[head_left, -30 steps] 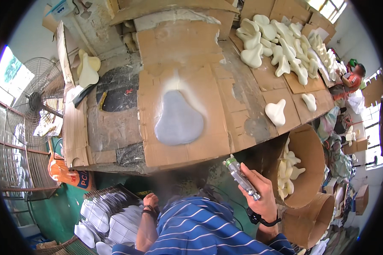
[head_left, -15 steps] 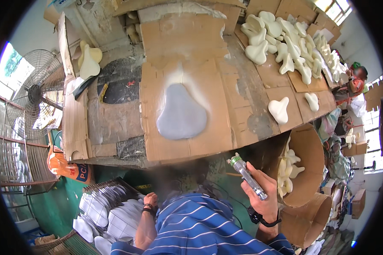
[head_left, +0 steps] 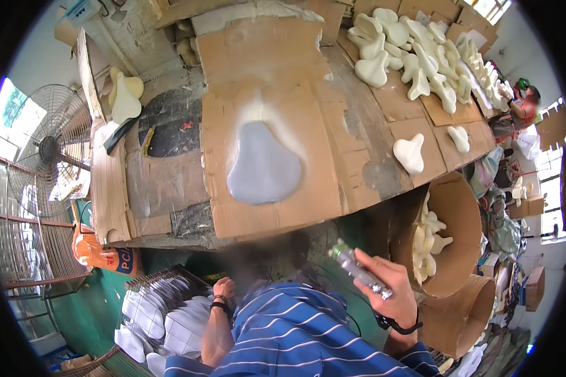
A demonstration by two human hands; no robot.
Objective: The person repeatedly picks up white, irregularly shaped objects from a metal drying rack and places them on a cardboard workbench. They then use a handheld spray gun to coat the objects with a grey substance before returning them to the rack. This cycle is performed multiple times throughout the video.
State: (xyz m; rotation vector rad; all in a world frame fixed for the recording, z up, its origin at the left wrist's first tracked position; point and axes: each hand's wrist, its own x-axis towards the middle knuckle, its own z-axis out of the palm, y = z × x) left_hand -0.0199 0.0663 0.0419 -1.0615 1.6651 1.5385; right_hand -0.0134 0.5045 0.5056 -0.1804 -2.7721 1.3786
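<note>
A silver spray gun (head_left: 360,271) with a greenish nozzle end is gripped in my right hand (head_left: 391,288), off the front edge of the table. Farther away, on a cardboard sheet (head_left: 233,220), lies a grey piece shaped like a bicycle saddle (head_left: 262,164), its narrow end pointing away from me. A pale, powdery patch surrounds that end. My left hand (head_left: 224,288) hangs by my waist with its fingers curled in and nothing visible in them. Beside it is a wire basket (head_left: 141,283) stacked with pale grey saddle-shaped pieces (head_left: 188,323).
Cream foam saddle pads (head_left: 415,63) are heaped at the table's far right; one pad (head_left: 409,154) lies nearer. A cardboard drum (head_left: 459,220) with more pads stands right of me. At left are a large fan (head_left: 47,147) and an orange bag (head_left: 94,248). A co-worker (head_left: 519,110) is at far right.
My right hand has moved slightly right and lower with the spray gun, which looks a little blurred. The whole view has shifted slightly. The grey saddle piece stays on the cardboard.
</note>
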